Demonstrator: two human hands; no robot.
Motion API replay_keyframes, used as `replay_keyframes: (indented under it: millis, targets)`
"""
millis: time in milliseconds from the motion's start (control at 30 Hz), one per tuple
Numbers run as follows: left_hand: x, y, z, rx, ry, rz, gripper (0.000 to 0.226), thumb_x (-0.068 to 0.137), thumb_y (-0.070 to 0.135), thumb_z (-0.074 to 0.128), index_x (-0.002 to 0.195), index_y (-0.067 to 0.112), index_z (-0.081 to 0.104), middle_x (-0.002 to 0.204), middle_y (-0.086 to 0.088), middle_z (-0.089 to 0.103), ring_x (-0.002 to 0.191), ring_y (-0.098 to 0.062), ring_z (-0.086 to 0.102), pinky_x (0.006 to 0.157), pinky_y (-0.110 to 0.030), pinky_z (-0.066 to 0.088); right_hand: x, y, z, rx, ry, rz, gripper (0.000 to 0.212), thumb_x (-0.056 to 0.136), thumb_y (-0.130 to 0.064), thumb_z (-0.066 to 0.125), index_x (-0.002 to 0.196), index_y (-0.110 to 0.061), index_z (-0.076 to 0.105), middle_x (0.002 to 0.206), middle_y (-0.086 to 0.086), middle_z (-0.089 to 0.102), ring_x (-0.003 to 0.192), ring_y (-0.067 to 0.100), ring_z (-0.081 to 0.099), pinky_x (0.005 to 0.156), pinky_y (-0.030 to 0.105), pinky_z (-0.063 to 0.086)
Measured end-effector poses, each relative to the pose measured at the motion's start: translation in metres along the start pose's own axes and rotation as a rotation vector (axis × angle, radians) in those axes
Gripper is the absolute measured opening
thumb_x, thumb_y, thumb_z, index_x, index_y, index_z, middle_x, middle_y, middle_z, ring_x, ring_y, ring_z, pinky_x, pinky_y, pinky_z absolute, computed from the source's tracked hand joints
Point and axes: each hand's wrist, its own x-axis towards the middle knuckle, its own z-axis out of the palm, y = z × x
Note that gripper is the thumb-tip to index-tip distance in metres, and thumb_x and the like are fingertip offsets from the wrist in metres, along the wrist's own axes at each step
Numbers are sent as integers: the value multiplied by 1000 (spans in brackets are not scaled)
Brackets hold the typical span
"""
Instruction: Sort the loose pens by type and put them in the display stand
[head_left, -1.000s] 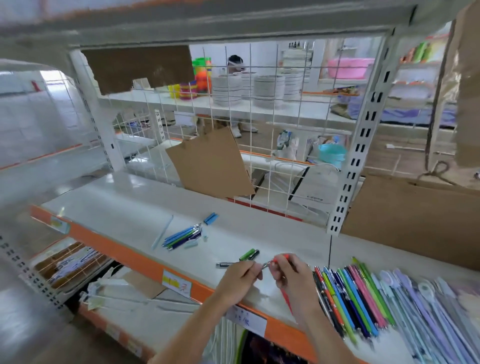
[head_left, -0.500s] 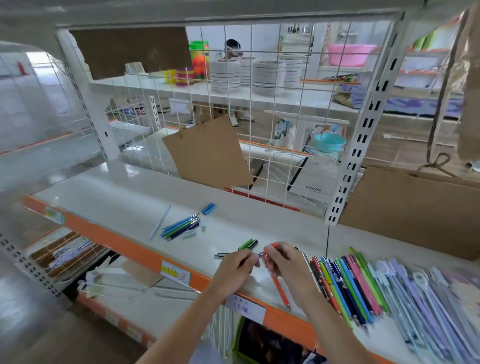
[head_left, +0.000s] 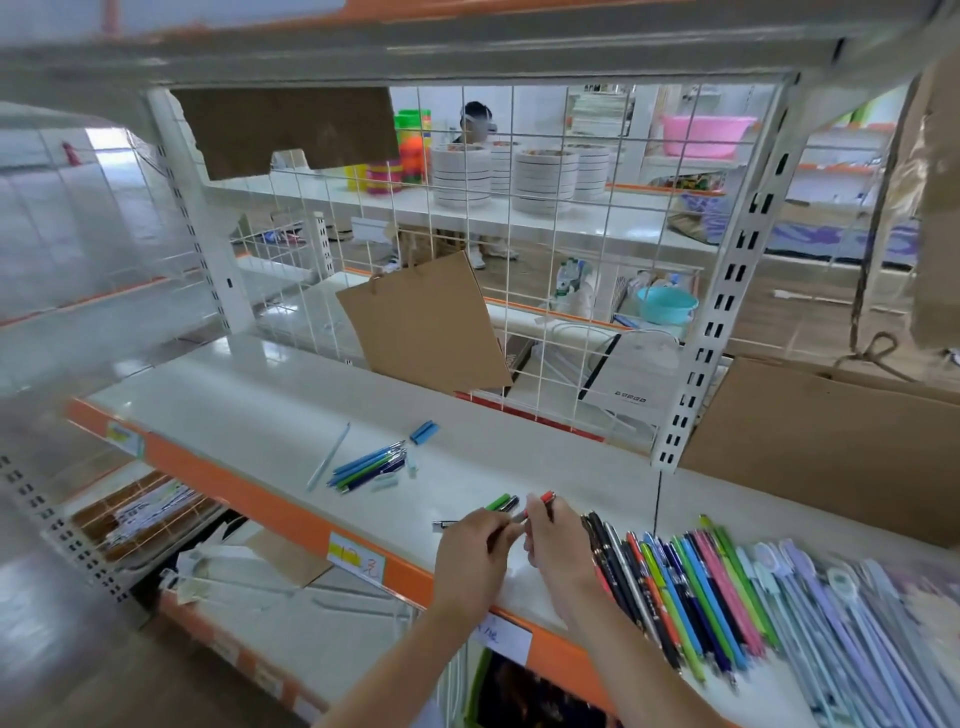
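Note:
My right hand (head_left: 558, 545) grips a red pen (head_left: 543, 500) whose red end sticks up past the fingers. My left hand (head_left: 475, 553) meets it from the left and pinches the pen's grey tip. Just behind the hands lie a green pen (head_left: 497, 502) and a dark pen (head_left: 510, 503), and a silver-black pen (head_left: 442, 525) pokes out to the left. A loose bundle of blue and green pens (head_left: 369, 466) lies farther left on the white shelf (head_left: 260, 415). To the right, a sorted row of coloured pens (head_left: 691, 587) lies side by side, then pale lilac and grey pens (head_left: 841, 613).
A pale blue stick pen (head_left: 329, 456) and a blue cap (head_left: 424, 432) lie near the bundle. Cardboard sheets (head_left: 423, 322) lean on the wire grid behind the shelf; another cardboard sheet (head_left: 826, 441) stands at the right. An orange edge (head_left: 249, 499) with price labels fronts the shelf. A person stands beyond the grid.
The red pen, hanging down from my right hand before, now points up and away between both hands. The camera view has shifted slightly.

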Motion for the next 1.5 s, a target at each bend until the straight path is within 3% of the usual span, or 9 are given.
replay_keyframes:
  millis: [167,300,467,567,633,733,933,1167,1500]
  targets:
    - [4,-21,-17,78,-33,-89,19,97,24,51,90,14,66,80,7,52,72,-6,50,66,-18,37,13,-12,-17,-194,34,-123,20,99,-20,40,85,-8,49,72,5,54,57,15,48,51,22,39]
    - [19,-41,-25,306,-25,-166,19,91,23,56,109,17,57,108,3,47,105,-15,45,88,-21,36,12,-6,-9,-567,-162,-140,19,97,-21,46,112,-9,51,99,7,60,81,18,57,70,29,47]
    - [32,-36,-17,530,-227,-87,39,89,34,51,124,18,48,123,1,47,114,-17,40,94,-27,34,2,1,-2,-929,-185,-238,32,94,-7,44,126,-9,39,124,9,49,108,24,52,82,28,41]
    - [34,-36,-12,539,-215,-87,31,91,34,50,119,18,50,117,0,51,109,-16,44,91,-27,36,3,2,-14,-988,-134,-214,41,88,5,44,126,-8,34,124,11,40,82,22,51,55,22,36]
    - [32,-38,-11,537,-212,-81,27,92,33,48,114,18,53,112,0,54,104,-16,47,90,-27,37,6,2,-22,-1026,-105,-179,44,87,6,44,127,-8,32,125,13,38,68,16,43,52,20,34]
    - [28,-42,-12,516,-207,-70,26,92,37,49,107,17,57,106,1,57,100,-16,50,87,-27,39,7,-1,-21,-991,-115,-197,37,90,-2,42,126,-7,35,125,13,40,81,20,41,69,28,39]
    - [38,-61,-39,482,-86,-151,25,95,34,48,103,13,59,105,-2,58,98,-17,54,85,-28,42,9,6,13,-862,-195,-354,28,98,-10,38,125,-15,42,116,6,41,70,17,46,62,25,38]
    - [69,-106,-88,599,59,-251,22,95,20,45,105,7,60,109,-12,56,106,-29,49,91,-39,39,7,21,18,-741,-150,-315,29,98,-12,37,125,-8,45,126,12,45,110,29,48,85,32,39]
    - [78,-124,-92,683,-76,-373,29,96,28,49,119,11,51,122,-9,51,116,-26,45,95,-37,39,12,25,19,-670,-142,-311,29,97,-12,38,123,-9,49,124,11,46,110,28,49,89,34,41]
